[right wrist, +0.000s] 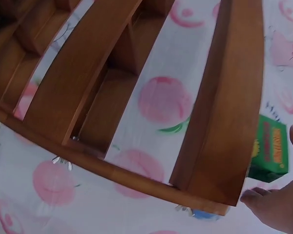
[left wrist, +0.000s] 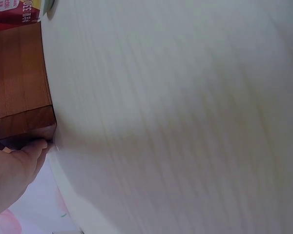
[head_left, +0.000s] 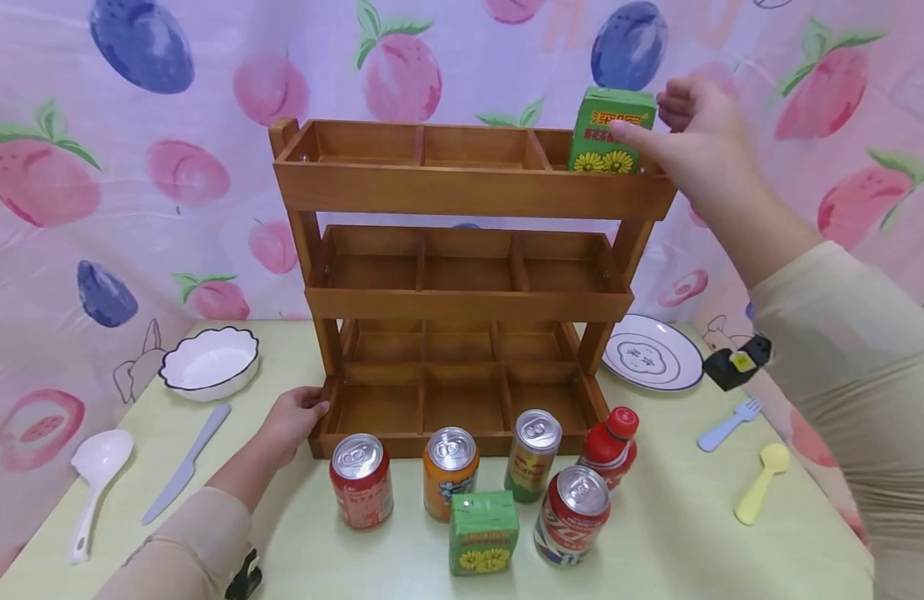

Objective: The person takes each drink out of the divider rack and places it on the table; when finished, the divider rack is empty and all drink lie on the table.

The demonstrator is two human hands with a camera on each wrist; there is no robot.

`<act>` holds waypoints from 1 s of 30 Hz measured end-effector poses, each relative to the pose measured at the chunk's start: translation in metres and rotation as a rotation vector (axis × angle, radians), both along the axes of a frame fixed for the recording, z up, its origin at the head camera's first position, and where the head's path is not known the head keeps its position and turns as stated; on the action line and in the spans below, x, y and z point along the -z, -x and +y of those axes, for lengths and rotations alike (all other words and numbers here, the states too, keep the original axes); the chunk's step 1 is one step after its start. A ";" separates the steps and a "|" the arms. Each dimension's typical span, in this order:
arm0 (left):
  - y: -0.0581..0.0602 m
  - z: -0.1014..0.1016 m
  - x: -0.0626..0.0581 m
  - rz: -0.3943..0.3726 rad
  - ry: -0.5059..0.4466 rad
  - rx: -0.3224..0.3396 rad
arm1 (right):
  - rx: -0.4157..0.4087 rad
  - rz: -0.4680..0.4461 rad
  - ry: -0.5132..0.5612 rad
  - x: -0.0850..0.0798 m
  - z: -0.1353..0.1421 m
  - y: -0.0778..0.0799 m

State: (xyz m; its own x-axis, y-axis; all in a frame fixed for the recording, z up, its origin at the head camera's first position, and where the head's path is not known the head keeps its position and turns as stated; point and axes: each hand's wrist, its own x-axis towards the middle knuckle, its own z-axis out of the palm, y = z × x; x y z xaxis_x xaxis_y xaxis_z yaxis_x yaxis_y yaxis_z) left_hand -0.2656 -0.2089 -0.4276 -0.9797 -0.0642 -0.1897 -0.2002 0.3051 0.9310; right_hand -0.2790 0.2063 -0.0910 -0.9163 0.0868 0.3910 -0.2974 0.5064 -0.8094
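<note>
A brown wooden three-tier rack (head_left: 469, 304) with divided compartments stands on the table. In its top right compartment, a green drink carton (head_left: 611, 137) with yellow flowers sits upright, its lower part hidden by the front board. My right hand (head_left: 705, 137) is beside this carton, thumb across its front and fingers apart from its right side; the right wrist view shows thumb and fingers spread around the carton (right wrist: 271, 151). Low on the left, my left hand (head_left: 292, 421) holds the end of the rack's bottom tier, with fingertips at the wooden corner (left wrist: 27, 124) in the left wrist view.
Before the rack stand a red can (head_left: 362, 483), an orange can (head_left: 450, 475), a gold-green can (head_left: 532, 457), a red-white can (head_left: 571, 517), a red bottle (head_left: 610, 446) and another green carton (head_left: 484, 533). A bowl (head_left: 210, 364), ladle (head_left: 97, 475) and knife (head_left: 186, 467) lie left; a plate (head_left: 652, 353), fork (head_left: 729, 423) and spoon (head_left: 763, 483) right.
</note>
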 end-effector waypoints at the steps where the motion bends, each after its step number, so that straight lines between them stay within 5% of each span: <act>1: 0.000 0.000 0.000 0.001 0.000 0.000 | 0.011 -0.041 -0.022 -0.001 0.000 0.006; 5: 0.000 0.000 0.001 0.009 0.004 0.003 | 0.014 -0.132 -0.014 0.000 0.000 0.022; 9: 0.001 0.000 0.002 -0.002 0.004 0.003 | 0.008 -0.104 0.059 0.002 0.002 0.025; 15: 0.001 -0.001 0.002 -0.007 0.009 -0.002 | -0.014 0.164 0.125 0.013 -0.005 0.017; 19: 0.002 -0.001 0.001 0.000 0.014 0.004 | -0.093 0.408 0.316 0.018 -0.017 0.001; 23: 0.002 -0.001 0.001 -0.002 0.020 0.003 | -0.232 0.547 0.501 0.020 -0.029 -0.026; 26: 0.001 -0.001 0.001 -0.007 0.025 0.000 | -0.324 0.588 0.512 0.026 -0.039 -0.050; 30: 0.002 -0.002 0.002 -0.004 0.027 0.003 | -0.471 0.488 0.474 0.048 -0.055 -0.080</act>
State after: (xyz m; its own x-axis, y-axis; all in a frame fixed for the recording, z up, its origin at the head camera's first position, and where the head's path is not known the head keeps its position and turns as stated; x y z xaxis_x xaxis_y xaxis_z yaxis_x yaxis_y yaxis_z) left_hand -0.2673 -0.2111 -0.4295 -0.9792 -0.0666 -0.1916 -0.2028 0.3307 0.9217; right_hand -0.1994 0.1514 -0.1392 -0.6346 -0.0079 0.7728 -0.7664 -0.1221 -0.6307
